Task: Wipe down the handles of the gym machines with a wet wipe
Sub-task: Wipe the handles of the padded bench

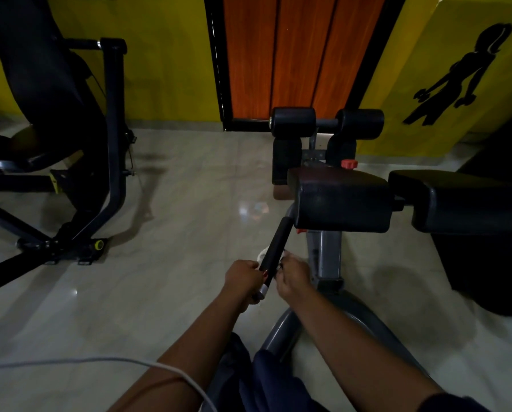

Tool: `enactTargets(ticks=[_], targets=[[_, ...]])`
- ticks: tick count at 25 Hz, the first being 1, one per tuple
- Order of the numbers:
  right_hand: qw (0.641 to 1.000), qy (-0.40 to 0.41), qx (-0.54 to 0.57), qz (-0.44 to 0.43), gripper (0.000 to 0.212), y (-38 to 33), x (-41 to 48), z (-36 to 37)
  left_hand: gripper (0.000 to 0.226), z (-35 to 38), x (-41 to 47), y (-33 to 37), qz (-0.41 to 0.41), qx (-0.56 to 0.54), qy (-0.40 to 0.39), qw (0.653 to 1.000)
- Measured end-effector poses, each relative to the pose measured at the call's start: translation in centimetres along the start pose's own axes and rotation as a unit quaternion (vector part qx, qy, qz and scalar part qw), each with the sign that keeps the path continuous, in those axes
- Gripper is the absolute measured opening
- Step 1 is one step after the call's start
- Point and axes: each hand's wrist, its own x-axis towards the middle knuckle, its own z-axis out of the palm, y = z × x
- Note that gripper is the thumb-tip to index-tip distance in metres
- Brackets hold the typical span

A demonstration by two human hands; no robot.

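Left hand (243,278) grips the handle (274,254) to steady it — right hand (292,275) pinches the wet wipe (263,253) around the grip.

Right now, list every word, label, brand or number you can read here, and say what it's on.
No readable text anywhere.
Yellow wall panel: only a black silhouette figure holding dumbbells, no lettering.
Black handle, pads and red knob: no visible markings.

Two hands, left (243,278) and right (293,275), one black handle (274,248), one white wipe (263,253), two flat black pads (341,200), two round foam rollers (293,121), one red knob (349,164), one white cable (100,360), one wooden door (281,55)
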Motion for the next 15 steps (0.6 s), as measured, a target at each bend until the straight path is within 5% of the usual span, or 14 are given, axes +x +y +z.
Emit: enactTargets(ticks=[5,11,15], targets=[[0.933,0.092,-0.258,-0.232,0.037,2.8,-2.5,-0.6,0.020,-0.2,-0.1,0.5,0.025,0.040,0.001,0.999],[0.910,0.108,-0.304,-0.261,0.038,0.7,0.1,1.0,0.016,-0.1,0.8,0.9,0.009,0.044,0.006,0.999],[0.814,0.062,-0.447,-0.365,0.040,1.7,-0.3,-0.5,0.017,-0.3,1.3,0.8,-0.005,0.020,-0.002,1.000]])
